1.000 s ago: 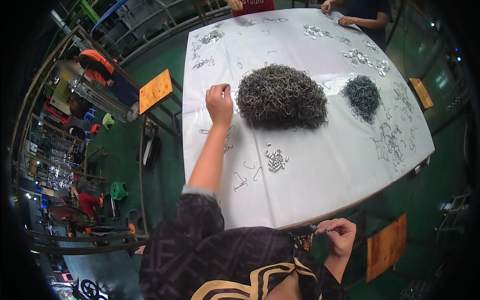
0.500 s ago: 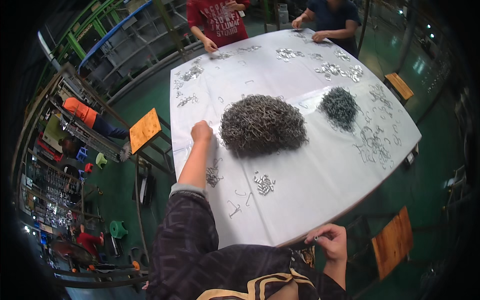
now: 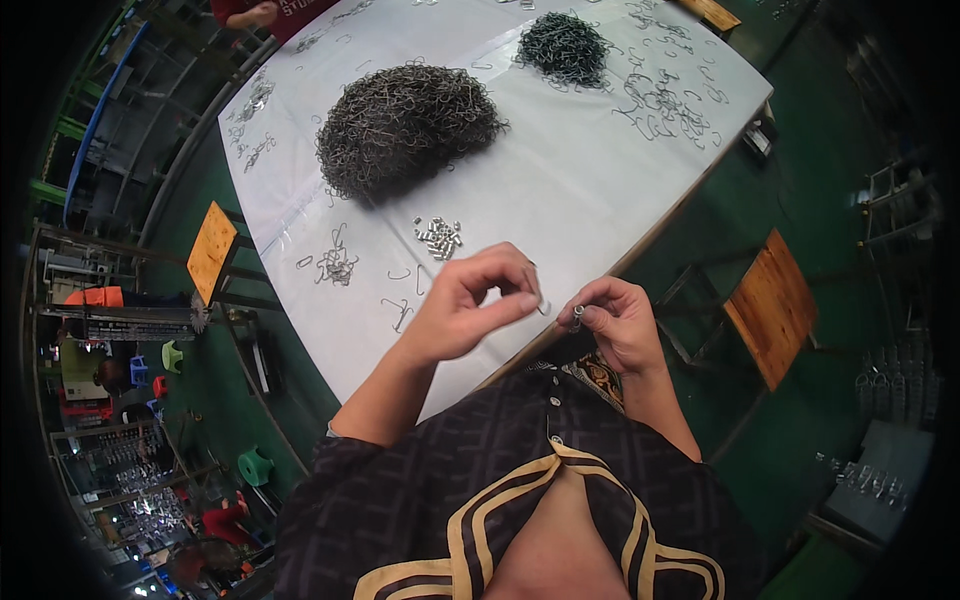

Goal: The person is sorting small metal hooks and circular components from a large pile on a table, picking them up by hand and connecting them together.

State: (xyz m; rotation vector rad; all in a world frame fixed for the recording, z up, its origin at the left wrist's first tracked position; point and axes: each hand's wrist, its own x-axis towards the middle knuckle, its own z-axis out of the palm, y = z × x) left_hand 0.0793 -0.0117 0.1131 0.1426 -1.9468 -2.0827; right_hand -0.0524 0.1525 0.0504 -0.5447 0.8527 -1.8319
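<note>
Over the table's near edge my left hand [image 3: 478, 305] is closed, thumb and forefinger pinching a small wire hook [image 3: 543, 306]; only its curved end shows. Just to its right, my right hand [image 3: 622, 322] grips a short silver metal sleeve [image 3: 577, 314] between thumb and forefinger, its open end facing up. The hook and the sleeve are a little apart. Beyond my left hand lies a small heap of silver metal sleeves [image 3: 438, 238]. Loose wire hooks [image 3: 336, 265] are scattered left of that heap, and a large mound of grey wire hooks [image 3: 405, 125] rises behind it.
The white-covered table [image 3: 560, 190] also bears a smaller dark heap of hooks [image 3: 562, 50] and scattered hooks [image 3: 665, 105] at the right. Wooden stools stand at the left [image 3: 212, 252] and right [image 3: 772, 308]. Someone in a red shirt [image 3: 285, 14] is at the far side.
My left hand has come back from the table's left side to beside my right hand, now with a wire hook in it. The view has tilted down toward my body.
</note>
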